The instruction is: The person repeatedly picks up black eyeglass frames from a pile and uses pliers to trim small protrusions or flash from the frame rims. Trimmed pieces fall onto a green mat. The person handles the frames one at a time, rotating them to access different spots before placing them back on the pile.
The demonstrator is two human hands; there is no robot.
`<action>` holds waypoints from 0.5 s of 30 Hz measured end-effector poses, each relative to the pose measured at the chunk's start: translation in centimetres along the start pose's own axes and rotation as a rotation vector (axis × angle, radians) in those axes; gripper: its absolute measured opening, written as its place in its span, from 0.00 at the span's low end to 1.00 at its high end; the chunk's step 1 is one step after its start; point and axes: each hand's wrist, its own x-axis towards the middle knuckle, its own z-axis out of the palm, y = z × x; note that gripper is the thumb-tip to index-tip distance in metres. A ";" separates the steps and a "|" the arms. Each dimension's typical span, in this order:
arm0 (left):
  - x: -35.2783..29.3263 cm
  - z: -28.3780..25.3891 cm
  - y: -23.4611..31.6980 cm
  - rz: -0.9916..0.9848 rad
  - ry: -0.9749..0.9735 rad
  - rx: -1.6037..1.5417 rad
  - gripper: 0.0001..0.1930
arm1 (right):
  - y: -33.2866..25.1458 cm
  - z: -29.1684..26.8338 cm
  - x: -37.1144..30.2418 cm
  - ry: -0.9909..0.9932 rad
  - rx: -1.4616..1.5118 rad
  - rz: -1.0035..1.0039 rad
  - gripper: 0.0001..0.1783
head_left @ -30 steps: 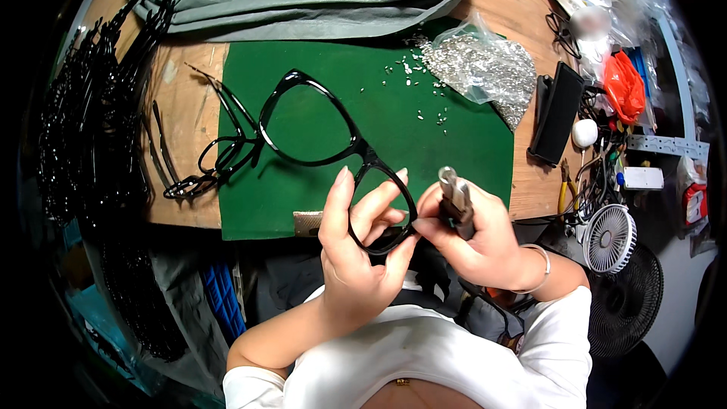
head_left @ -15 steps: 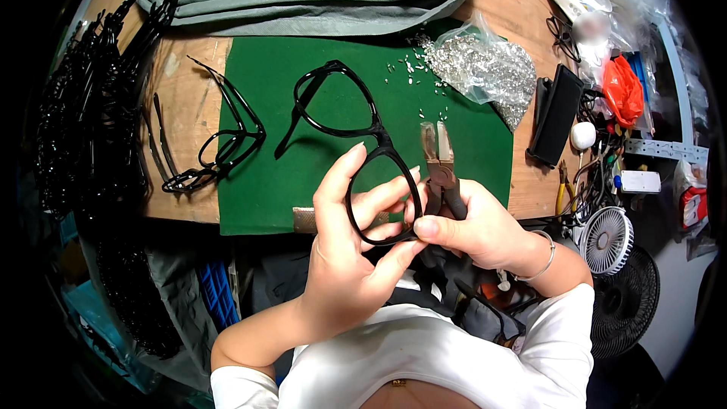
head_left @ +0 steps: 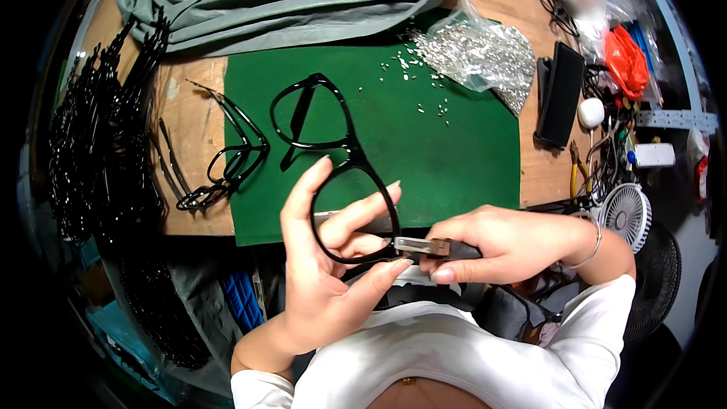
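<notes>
Black glasses frame [head_left: 333,159] slants away from my left hand [head_left: 326,257], which grips its near lens rim; my right hand [head_left: 500,246] holds pliers [head_left: 428,246] level, tips touching that rim.

1 black plastic eyeglass frame [head_left: 333,159] in left hand [head_left: 322,273]. 1 metal-jawed hand tool [head_left: 424,246] in right hand [head_left: 500,242]. 1 green felt mat [head_left: 454,144] beyond hands. 1 clear bag of small silver parts [head_left: 477,53] far right of them. 1 small white fan [head_left: 625,216] beside right wrist.

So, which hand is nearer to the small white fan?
Right. The right hand, holding pliers, lies just left of the fan; the left hand, gripping the black glasses frame, is farther left.
</notes>
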 end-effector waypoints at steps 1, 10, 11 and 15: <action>0.0 0.1 0.0 -0.008 0.006 0.001 0.44 | -0.4 -0.3 0.1 -0.020 -0.015 0.023 0.19; 0.3 0.1 -0.4 -0.028 -0.033 0.006 0.44 | -0.3 0.5 0.6 0.204 -0.418 0.017 0.18; 0.4 0.1 -0.5 -0.027 -0.035 0.000 0.44 | -0.1 0.5 0.6 0.206 -0.407 0.016 0.19; 0.8 0.1 -0.5 -0.065 -0.011 0.017 0.43 | 0.2 -1.0 0.6 0.095 -0.227 0.046 0.21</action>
